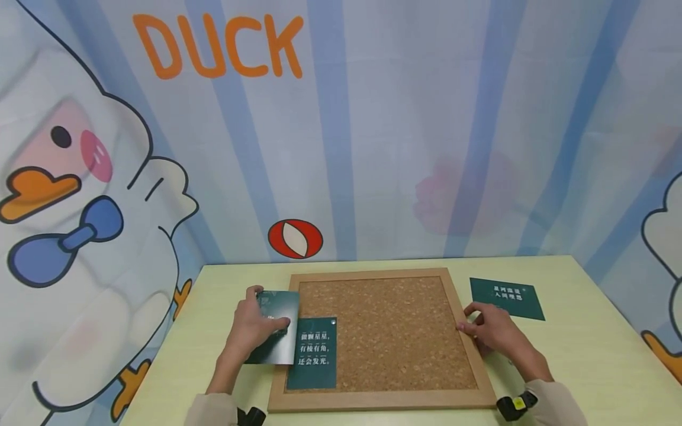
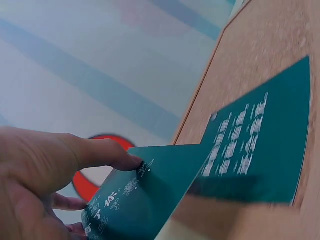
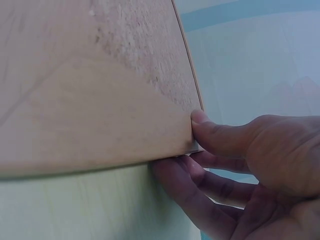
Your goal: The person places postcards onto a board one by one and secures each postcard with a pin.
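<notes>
A cork board [image 1: 394, 337] with a light wooden frame lies on the table. My left hand [image 1: 250, 322] pinches a dark green printed card [image 2: 150, 185], thumb on its face and fingers behind. That card is raised and tilted over the board's left edge. Beneath it, another green card [image 1: 314, 361] with white writing lies on the cork at the lower left, with a small pale round dot, perhaps a pin, at its upper right corner. My right hand [image 1: 492, 328] grips the frame's right side [image 3: 150, 135], thumb against the edge and fingertips under it.
A third green card [image 1: 506, 297] with white writing lies on the pale yellow table [image 1: 575, 349], right of the board. Behind the table hangs a blue-striped duck-print cloth [image 1: 383, 148].
</notes>
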Tool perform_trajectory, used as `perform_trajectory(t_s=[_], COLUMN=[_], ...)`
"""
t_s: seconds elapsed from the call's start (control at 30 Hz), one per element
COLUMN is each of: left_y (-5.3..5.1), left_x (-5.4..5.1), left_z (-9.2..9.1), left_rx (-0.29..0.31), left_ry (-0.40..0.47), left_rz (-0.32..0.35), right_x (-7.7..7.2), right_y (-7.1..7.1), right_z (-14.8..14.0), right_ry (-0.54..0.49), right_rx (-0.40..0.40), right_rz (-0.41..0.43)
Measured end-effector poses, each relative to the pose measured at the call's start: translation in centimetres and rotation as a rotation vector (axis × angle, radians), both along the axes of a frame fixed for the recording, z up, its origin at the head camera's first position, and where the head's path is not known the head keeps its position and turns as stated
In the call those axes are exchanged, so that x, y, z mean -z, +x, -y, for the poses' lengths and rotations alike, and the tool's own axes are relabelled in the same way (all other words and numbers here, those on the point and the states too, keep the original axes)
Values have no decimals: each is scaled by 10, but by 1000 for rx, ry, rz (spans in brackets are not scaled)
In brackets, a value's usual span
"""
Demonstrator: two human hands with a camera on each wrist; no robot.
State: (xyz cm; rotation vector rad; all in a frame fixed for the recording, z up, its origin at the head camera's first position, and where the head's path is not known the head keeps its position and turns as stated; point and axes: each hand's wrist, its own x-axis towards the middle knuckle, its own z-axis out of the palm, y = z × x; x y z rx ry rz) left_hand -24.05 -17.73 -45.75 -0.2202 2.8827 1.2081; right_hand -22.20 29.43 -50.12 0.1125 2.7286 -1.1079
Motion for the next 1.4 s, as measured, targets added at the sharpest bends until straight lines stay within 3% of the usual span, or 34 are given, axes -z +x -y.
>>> perform_trajectory(t_s=[0.13, 0.6, 0.9, 1.4], left_y=[0, 3, 10, 21], left_x=[0, 16, 25, 33], left_z=[-18, -75, -109, -139], left_rx=[29, 192, 266, 337], left_ry=[-2, 58, 67, 105], left_rz=[-23, -43, -19, 15], right_x=[1, 2, 2, 1], right_y=[1, 3, 0, 3], right_z=[1, 3, 1, 2], right_ry=[-7, -6, 68, 7], right_rx=[4, 21, -13, -4], right_rz=[-5, -9, -53, -35])
